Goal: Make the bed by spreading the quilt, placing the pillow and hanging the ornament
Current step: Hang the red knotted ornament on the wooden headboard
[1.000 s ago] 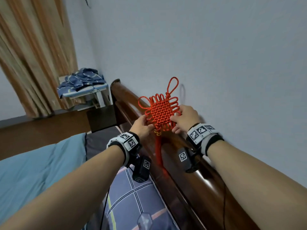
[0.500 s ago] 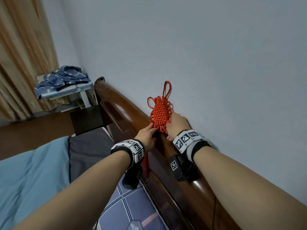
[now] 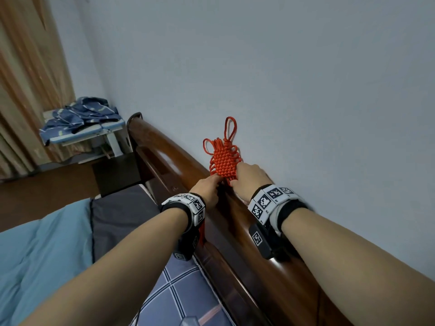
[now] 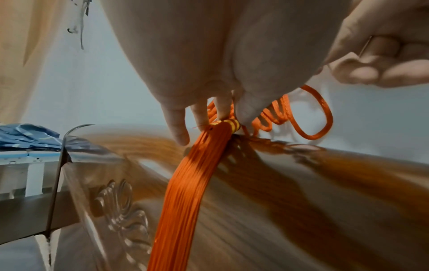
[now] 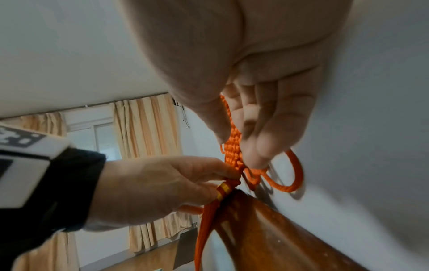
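Observation:
A red knotted ornament (image 3: 223,158) stands upright on the top of the dark wooden headboard (image 3: 169,158), close to the pale wall. My left hand (image 3: 207,189) pinches its lower end, where a yellow-banded collar (image 4: 230,125) joins the long orange-red tassel (image 4: 185,192) that hangs down the headboard's front. My right hand (image 3: 249,178) pinches the woven knot (image 5: 233,146) between thumb and fingers from the wall side. The blue quilt (image 3: 40,250) lies spread at the left. A checked pillow (image 3: 186,295) sits below my arms against the headboard.
A small white table (image 3: 94,135) piled with blue patterned cloth (image 3: 80,114) stands past the headboard's far end. Striped curtains (image 3: 28,74) hang at the left. A dark nightstand (image 3: 115,175) sits beside the bed. The wall (image 3: 306,90) runs right behind the headboard.
Both hands have brought the ornament down onto the headboard's top and turned it edge-on to the head camera. The tassel now drapes down the headboard's front.

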`<action>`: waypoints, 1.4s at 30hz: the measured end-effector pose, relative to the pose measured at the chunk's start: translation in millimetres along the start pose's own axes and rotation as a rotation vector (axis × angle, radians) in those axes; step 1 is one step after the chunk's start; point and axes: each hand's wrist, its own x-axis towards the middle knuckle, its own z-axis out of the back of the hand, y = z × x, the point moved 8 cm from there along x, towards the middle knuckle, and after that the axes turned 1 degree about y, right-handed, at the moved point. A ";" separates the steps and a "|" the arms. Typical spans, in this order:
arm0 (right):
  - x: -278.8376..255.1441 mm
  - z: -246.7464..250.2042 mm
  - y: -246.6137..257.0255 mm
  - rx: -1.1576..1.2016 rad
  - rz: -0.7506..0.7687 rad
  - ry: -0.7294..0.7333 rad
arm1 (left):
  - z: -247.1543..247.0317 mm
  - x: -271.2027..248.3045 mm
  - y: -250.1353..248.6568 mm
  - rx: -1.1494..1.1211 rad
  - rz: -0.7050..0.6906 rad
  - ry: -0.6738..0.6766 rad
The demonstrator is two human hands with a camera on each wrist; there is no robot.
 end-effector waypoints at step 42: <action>20.2 6.7 45.3 -0.042 0.215 -0.035 | 0.1 26.3 24.1 0.052 0.008 -0.019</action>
